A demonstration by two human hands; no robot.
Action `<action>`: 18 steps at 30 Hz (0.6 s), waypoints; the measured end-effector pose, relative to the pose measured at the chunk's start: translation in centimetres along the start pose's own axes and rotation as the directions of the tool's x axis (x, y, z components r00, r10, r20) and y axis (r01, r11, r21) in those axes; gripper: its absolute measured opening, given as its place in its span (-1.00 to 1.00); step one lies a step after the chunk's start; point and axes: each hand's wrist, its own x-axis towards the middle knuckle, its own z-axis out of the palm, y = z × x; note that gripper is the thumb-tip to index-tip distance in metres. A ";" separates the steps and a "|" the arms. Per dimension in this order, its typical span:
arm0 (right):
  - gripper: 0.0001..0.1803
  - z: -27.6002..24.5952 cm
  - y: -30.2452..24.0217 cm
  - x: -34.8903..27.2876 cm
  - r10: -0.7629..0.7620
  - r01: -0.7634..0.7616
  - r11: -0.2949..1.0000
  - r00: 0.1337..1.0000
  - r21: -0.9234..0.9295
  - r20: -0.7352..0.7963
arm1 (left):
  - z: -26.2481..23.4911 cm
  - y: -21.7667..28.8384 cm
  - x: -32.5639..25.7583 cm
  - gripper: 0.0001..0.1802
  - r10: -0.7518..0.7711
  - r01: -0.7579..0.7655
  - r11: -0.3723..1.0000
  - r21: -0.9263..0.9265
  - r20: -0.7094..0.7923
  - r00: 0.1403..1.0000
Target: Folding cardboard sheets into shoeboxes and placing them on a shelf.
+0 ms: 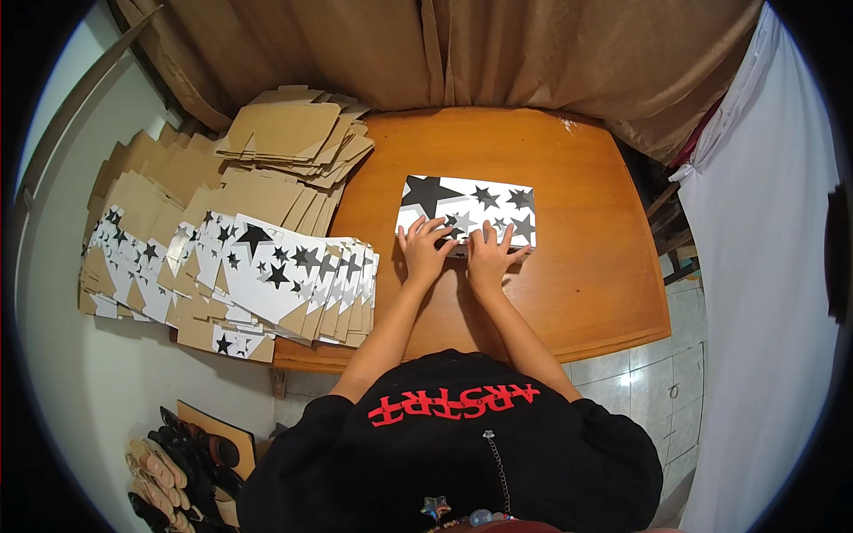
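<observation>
A white cardboard box (464, 197) printed with black and grey stars lies closed on the wooden table in front of me. My left hand (426, 250) rests on the near left part of its top, fingers spread. Beside it, my right hand (489, 258) lies over the near edge further right, its fingers also spread on the lid. Both hands press on the box from above without gripping it. Parts of the near side are hidden under my hands.
Stacks of flat star-printed cardboard blanks (275, 275) and brown cardboard sheets (284, 133) cover the table's left side, some overhanging its edge. The wooden table (591, 293) has a curved right edge. Brown curtains (551, 53) hang behind, a white cloth (764, 266) to the right. Shoes (169, 471) stand lower left.
</observation>
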 end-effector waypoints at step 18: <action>-0.75 -6.4 1.2 -1.0 -0.271 0.250 0.962 0.934 0.114 0.233 | -1.2 -4.8 2.0 -0.70 0.439 -0.440 0.897 0.032 0.032 0.898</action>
